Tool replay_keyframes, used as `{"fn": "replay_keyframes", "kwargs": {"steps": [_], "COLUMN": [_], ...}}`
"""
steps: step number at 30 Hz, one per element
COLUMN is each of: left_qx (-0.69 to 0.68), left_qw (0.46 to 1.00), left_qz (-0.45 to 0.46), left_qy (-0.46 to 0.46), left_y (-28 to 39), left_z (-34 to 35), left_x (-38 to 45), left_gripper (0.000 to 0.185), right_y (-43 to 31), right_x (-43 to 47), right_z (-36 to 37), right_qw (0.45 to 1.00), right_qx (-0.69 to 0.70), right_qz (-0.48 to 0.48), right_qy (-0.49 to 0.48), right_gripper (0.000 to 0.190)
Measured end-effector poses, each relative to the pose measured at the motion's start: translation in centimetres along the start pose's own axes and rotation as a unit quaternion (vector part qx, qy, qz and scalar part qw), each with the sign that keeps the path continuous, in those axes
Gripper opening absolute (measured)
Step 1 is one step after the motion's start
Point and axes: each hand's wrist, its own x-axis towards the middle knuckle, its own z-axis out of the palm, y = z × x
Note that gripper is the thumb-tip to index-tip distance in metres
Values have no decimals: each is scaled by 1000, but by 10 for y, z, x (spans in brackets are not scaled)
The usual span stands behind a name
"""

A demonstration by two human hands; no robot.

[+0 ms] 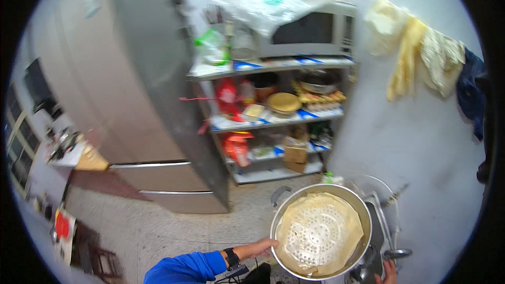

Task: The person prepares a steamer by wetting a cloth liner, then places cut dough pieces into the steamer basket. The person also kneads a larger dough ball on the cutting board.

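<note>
A wide metal steamer tier (367, 221) with a perforated bottom is in front of me, and a creased tan liner (343, 213) lies inside it. My left hand (265, 247) grips its rim on the left side, the wrist in a blue sleeve with a black watch. A grey loop handle (281, 197) sticks out at the pot's upper left. Low on the right, my right hand (388, 273) is partly cut off by the picture's edge. Its fingertips are beside a rounded metal piece (397, 253); whether they hold it is unclear.
A sink or counter edge (379, 215) runs along the right wall. Beyond stands a shelf rack (276, 124) with a microwave (307, 31), an egg tray (321, 100) and bags. A tall refrigerator (118, 86) is on the left. Gloves (406, 59) hang from a line.
</note>
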Motion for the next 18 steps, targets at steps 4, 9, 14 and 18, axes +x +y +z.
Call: {"fn": "replay_keyframes", "kwargs": {"steps": [4,9,14,18], "left_qx": [-54,-169,-278,-345], "left_qw": [994,938,880,803], "left_qz": [11,85,92,117], "left_qy": [97,291,373,472], "left_y": [-54,-149,-271,-356], "left_z": [-19,-31,-74,-77], "left_x": [-121,-276,-377,-466], "left_gripper": [72,47,40,53], "right_y": [-10,-86,-211,-329], "right_x": [-18,-11,-3,-26], "right_z": [11,34,86,132], "right_qw": [994,978,930,922], "right_qx": [81,40,103,44], "right_qz": [-58,-110,-295,-272], "right_qy": [-48,-173,-194,-272], "right_gripper": [52,55,56,58]}}
